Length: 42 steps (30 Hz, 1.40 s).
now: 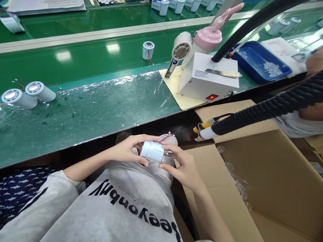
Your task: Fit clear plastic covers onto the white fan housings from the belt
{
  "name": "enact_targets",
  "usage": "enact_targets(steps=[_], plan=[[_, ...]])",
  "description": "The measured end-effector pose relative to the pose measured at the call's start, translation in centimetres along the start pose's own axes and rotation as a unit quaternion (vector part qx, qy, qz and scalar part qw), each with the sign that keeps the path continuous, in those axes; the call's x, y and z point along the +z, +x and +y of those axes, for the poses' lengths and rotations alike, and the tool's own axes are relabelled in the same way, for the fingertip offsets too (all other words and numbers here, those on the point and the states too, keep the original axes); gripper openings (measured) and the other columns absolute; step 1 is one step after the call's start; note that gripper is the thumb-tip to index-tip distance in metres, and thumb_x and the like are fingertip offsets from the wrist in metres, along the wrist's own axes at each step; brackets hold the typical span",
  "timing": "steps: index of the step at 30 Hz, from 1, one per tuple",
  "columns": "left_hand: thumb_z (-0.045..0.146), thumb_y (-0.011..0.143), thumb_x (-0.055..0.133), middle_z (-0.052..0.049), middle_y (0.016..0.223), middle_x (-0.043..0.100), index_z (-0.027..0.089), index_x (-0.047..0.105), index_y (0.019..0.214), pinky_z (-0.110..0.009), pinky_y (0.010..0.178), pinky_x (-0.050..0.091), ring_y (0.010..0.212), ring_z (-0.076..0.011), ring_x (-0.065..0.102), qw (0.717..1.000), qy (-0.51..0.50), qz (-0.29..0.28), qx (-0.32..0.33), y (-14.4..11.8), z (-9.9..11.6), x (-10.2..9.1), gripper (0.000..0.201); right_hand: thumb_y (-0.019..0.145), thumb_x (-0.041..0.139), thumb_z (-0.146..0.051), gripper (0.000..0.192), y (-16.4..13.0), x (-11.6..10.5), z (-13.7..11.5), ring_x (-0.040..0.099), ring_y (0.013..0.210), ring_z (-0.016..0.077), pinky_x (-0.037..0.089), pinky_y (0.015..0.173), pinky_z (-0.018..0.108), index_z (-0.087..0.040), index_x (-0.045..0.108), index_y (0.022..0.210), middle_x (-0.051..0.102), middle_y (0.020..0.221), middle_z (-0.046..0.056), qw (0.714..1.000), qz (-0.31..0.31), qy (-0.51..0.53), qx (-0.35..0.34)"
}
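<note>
Above my lap, both hands hold a light blue cylindrical housing [152, 151] lying on its side. My left hand [128, 149] grips its left end, thumb below and fingers above. Fingers of my right hand [183, 164] close around the right end, where a clear plastic piece [165, 156] shows. Whether that piece is fixed to the housing I cannot tell. Thin red and dark wires [166, 136] with small white connectors stick up behind it. On the bench at the left lie two similar housings [41, 91], wires trailing; another housing [148, 51] stands upright on the green belt.
A handheld fan [180, 48] leans by a white box device [209, 77] with a lit red switch. A black corrugated hose [264, 104] crosses above an open carton [272, 174] holding clear plastic pieces. A blue tray [252, 62] and another person's arm [314, 62] are at right.
</note>
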<state>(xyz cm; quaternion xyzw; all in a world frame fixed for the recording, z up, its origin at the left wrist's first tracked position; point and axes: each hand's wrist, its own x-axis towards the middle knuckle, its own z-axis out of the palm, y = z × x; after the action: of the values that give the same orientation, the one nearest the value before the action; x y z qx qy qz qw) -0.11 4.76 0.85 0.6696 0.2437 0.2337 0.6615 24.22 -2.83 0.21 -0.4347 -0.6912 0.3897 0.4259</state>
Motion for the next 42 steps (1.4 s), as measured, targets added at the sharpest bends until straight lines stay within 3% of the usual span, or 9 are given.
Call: enact_targets(steps=[5,9,15,20,33,42], plan=[[0.043,0.073,0.089,-0.015,0.141,0.063,0.028,0.059,0.144,-0.039,0.093,0.058,0.123,-0.0310,0.065,0.998,0.039,-0.008,0.038,-0.1,-0.2,-0.1,0.079,0.084,0.086,-0.032,0.047,-0.1,0.1,-0.3,0.075,0.105,0.0241,0.066,0.091,0.036,-0.030,0.066,0.126,0.075,0.118,0.004,0.998,0.005,0.055,0.041],[0.041,0.074,0.088,-0.014,0.142,0.063,0.031,0.058,0.145,-0.040,0.097,0.057,0.128,-0.0312,0.063,0.995,0.070,-0.016,0.071,0.1,-0.3,-0.1,0.078,0.081,0.088,-0.033,0.048,-0.3,0.0,-0.5,0.077,0.093,0.0204,0.066,0.086,0.031,-0.030,0.066,0.124,0.075,0.117,0.003,0.992,0.000,0.092,0.087],[0.036,0.077,0.087,-0.014,0.149,0.060,0.033,0.054,0.149,-0.047,0.112,0.049,0.138,-0.0318,0.057,0.988,0.107,-0.028,0.106,0.0,-0.2,-0.2,0.079,0.081,0.088,-0.038,0.046,-0.3,0.1,-0.4,0.072,0.098,0.0209,0.065,0.080,0.030,-0.029,0.065,0.119,0.071,0.114,0.006,0.968,-0.007,0.196,0.156],[0.033,0.079,0.086,-0.013,0.149,0.060,0.035,0.050,0.151,-0.046,0.114,0.047,0.138,-0.0295,0.057,0.984,0.112,-0.027,0.134,-0.1,-0.2,-0.1,0.081,0.082,0.086,-0.045,0.045,-0.2,0.4,-0.3,0.068,0.091,0.0175,0.061,0.074,0.026,-0.029,0.064,0.117,0.066,0.113,0.005,0.947,-0.018,0.252,0.196],[0.037,0.078,0.086,-0.014,0.149,0.060,0.033,0.053,0.149,-0.048,0.117,0.045,0.139,-0.0302,0.056,0.983,0.134,-0.033,0.120,-0.3,-0.1,-0.2,0.078,0.079,0.079,-0.068,0.055,0.3,1.2,-0.1,0.067,0.057,0.0147,0.059,0.053,0.026,-0.023,0.056,0.099,0.066,0.075,-0.001,0.892,-0.040,0.349,0.286],[0.032,0.077,0.088,-0.015,0.150,0.059,0.033,0.052,0.150,-0.050,0.117,0.044,0.141,-0.0312,0.055,0.983,0.118,-0.036,0.134,-0.4,-0.1,-0.2,0.082,0.074,0.071,-0.082,0.067,0.5,2.0,-0.1,0.065,0.045,0.0159,0.051,0.040,0.022,-0.022,0.051,0.095,0.069,0.064,0.000,0.842,-0.066,0.395,0.362]])
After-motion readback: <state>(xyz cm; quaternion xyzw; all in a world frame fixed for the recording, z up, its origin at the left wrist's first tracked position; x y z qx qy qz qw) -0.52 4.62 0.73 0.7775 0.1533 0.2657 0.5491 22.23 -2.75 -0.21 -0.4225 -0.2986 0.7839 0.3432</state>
